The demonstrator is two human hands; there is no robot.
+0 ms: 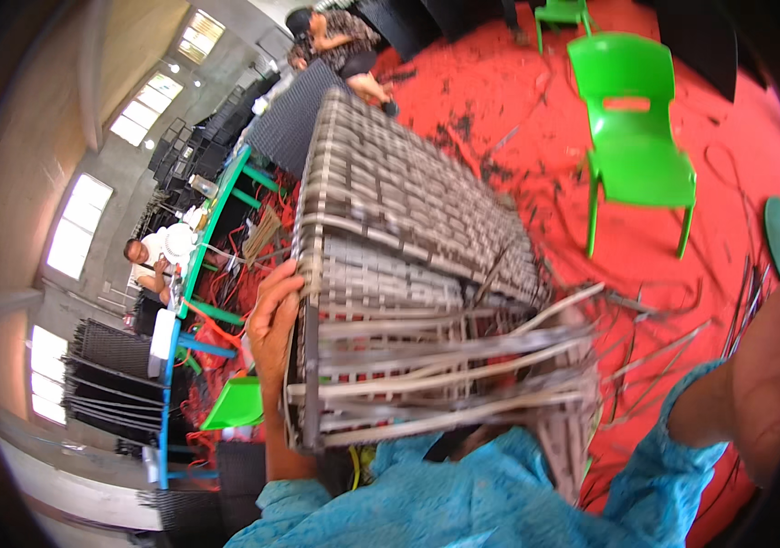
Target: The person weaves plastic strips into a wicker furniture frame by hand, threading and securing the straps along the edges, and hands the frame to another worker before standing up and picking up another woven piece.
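A woven furniture piece of grey-brown synthetic rattan (404,198) stands tilted in front of my body. My left hand (273,308) grips its left edge, fingers curled over the dark frame bar (310,370). Long loose weaving strips (445,373) run rightward from that bar across the nearer side, blurred, and their ends stick out past the right edge. On the right, my right arm (753,397) is raised very close to the camera. Its hand is largely cut off by the dark rim, so I cannot tell what the fingers do.
A green plastic chair (636,137) stands on the red floor (499,82) among scattered strip scraps. Left are a green-edged table (215,209), a white fan (177,241), a seated person (150,267) and a green dustpan-like object (234,404). Another person (338,41) sits bent over at the top.
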